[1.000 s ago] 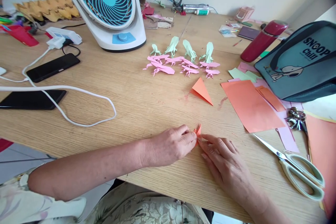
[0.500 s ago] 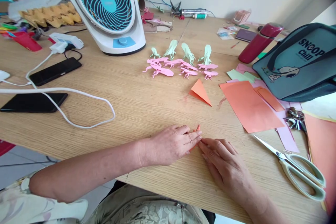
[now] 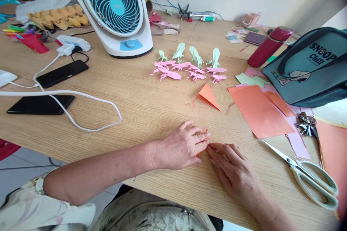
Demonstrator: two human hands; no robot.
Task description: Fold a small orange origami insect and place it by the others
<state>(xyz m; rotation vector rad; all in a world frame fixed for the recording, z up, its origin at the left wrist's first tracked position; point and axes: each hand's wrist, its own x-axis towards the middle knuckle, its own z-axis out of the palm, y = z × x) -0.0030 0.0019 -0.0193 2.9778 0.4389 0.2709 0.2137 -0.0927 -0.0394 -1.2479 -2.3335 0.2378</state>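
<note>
Left hand (image 3: 180, 148) lies, fingers apart, over orange paper (image 3: 207, 131); right hand (image 3: 231, 166) meets its edge, fingertips together, whether gripping I cannot tell.

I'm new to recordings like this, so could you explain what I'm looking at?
There is no machine here: these are a person's bare hands, seen from a camera on that person's head, looking forward and down. All the pictures share that view.

The left hand lies flat over a small orange piece, mostly hidden; the right hand seems to touch its edge.

On the table beyond are an orange triangle and folded green figures and pink figures. To the right lie an orange sheet and scissors; a fan stands at the back.
</note>
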